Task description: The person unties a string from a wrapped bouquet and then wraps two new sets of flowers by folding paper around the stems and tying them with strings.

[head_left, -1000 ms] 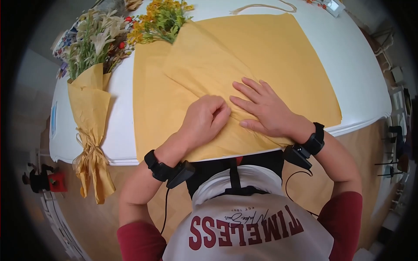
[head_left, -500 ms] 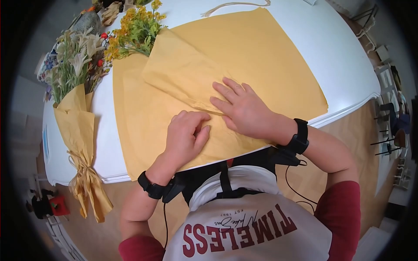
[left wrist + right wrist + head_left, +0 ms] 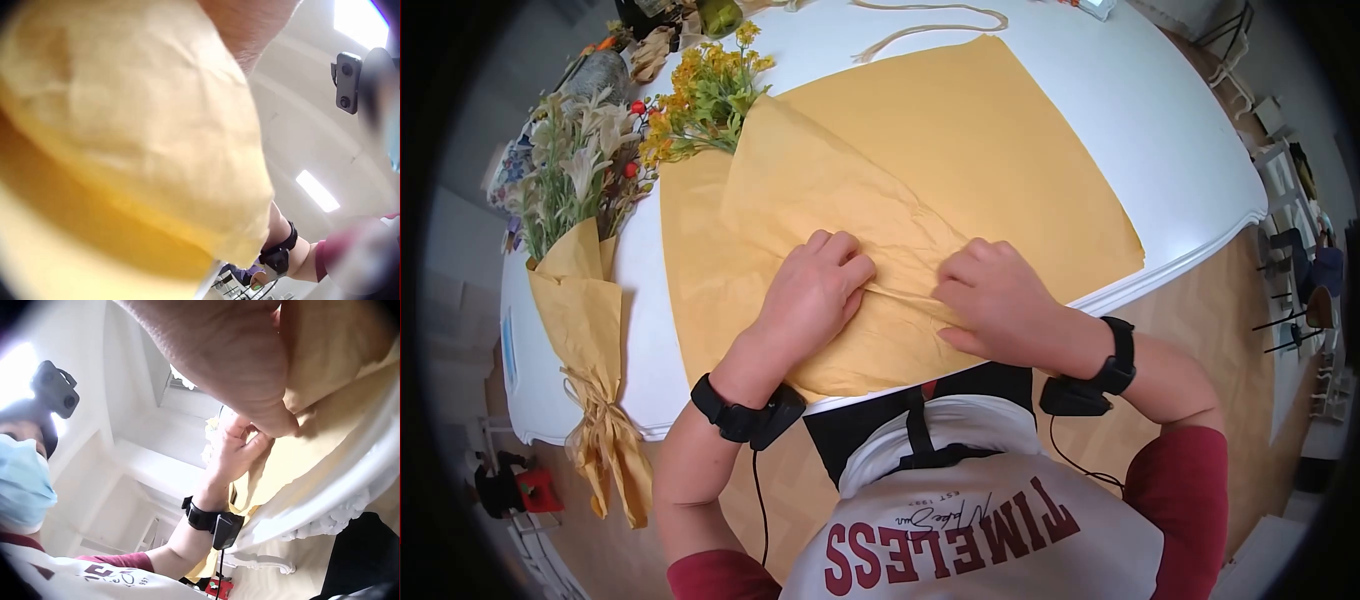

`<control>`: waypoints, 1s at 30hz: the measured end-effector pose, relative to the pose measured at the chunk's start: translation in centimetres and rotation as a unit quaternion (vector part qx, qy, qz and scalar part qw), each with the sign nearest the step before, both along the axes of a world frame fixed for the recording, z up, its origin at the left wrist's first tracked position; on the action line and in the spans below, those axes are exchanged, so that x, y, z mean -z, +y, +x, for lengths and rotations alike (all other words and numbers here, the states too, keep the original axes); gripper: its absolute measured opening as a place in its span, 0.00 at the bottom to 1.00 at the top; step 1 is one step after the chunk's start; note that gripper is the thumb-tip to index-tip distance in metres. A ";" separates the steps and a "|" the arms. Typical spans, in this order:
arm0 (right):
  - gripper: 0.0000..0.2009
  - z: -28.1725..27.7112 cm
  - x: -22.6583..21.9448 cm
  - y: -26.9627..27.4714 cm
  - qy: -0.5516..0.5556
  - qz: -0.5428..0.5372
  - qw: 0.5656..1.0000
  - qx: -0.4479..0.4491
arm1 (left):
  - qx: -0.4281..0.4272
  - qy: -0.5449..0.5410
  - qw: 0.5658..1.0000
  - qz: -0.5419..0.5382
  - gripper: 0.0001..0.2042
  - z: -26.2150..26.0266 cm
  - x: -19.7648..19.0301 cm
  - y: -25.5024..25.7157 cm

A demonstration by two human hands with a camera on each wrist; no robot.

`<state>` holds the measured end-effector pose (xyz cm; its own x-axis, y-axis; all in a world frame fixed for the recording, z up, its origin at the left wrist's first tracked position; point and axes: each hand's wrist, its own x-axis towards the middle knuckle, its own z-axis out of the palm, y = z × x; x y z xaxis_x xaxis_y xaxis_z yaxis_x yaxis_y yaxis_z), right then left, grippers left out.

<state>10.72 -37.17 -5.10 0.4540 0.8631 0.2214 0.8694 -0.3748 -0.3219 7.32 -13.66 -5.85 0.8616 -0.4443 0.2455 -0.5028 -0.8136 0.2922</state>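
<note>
Yellow wrapping paper lies on the white table, its left part folded over the stems of a bunch of yellow flowers. My left hand pinches the folded paper near the table's front edge, fingers curled. To its right, my right hand grips the same paper with bent fingers, and creases run between the two hands. Paper fills much of the left wrist view and hides the left fingers. In the right wrist view, the right hand is at the paper.
A wrapped bouquet with pale flowers lies at the table's left, its tied end over the edge. Loose cord lies at the back of the white table. A grey vase-like object and red berries are at back left.
The right hand has gone from spread, flat fingers to bent ones gripping the paper and has moved slightly right. The left hand has shifted and curled onto the fold. The view has tilted.
</note>
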 end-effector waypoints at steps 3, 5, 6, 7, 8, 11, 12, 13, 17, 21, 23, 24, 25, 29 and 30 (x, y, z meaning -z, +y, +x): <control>0.11 -0.2 0.2 -1.6 0.033 -0.018 0.998 0.050 | 0.001 -0.012 1.000 0.002 0.09 -0.1 0.2 0.0; 0.10 -0.6 0.2 -1.9 0.004 -0.005 0.999 0.054 | 0.000 -0.017 1.000 0.013 0.09 -0.1 0.4 -0.2; 0.10 -0.7 0.2 -1.9 -0.028 0.009 0.998 0.057 | 0.000 -0.037 0.999 0.023 0.08 -0.1 0.6 -0.3; 0.10 -0.9 0.2 -2.0 -0.029 0.009 0.998 0.057 | -0.001 -0.058 0.998 0.034 0.07 0.0 0.9 -0.3; 0.09 -1.0 0.3 -2.1 -0.034 0.009 0.997 0.067 | 0.001 -0.061 0.998 0.035 0.07 0.0 1.0 -0.4; 0.09 -0.9 0.7 -2.3 -0.036 0.006 0.996 0.085 | -0.007 -0.086 0.995 0.043 0.09 -0.5 1.1 -0.6; 0.08 -0.9 0.7 -2.4 -0.030 0.003 0.995 0.091 | -0.024 -0.116 0.992 0.034 0.13 -0.7 1.0 -0.8; 0.08 -0.8 0.6 -2.6 -0.033 0.004 0.995 0.091 | -0.041 -0.146 0.988 0.025 0.16 -1.0 0.9 -0.9; 0.08 0.8 -0.5 -3.8 0.053 0.054 0.979 0.191 | -0.016 -0.216 0.976 0.040 0.26 -1.9 1.7 -0.7; 0.12 3.4 -1.1 -5.8 0.108 0.126 0.947 0.275 | -0.008 -0.197 0.979 0.051 0.26 -2.0 1.5 -0.7; 0.14 5.2 -0.8 -7.2 0.133 0.189 0.926 0.298 | 0.016 -0.156 0.987 0.040 0.26 -1.8 1.7 -0.5; 0.14 6.4 -0.5 -8.3 0.128 0.189 0.926 0.301 | 0.016 -0.090 0.995 0.041 0.25 -1.6 2.3 -0.2; 0.14 7.8 -0.1 -9.5 0.180 0.153 0.915 0.328 | 0.018 -0.023 0.999 0.042 0.24 -1.5 2.6 0.0; 0.18 8.8 -1.0 -10.8 0.294 0.076 0.882 0.361 | 0.045 0.053 0.995 0.068 0.25 -1.4 0.0 0.5; 0.22 8.8 -1.1 -10.6 0.317 0.053 0.873 0.368 | 0.076 0.131 0.988 0.031 0.27 -1.0 -1.2 0.8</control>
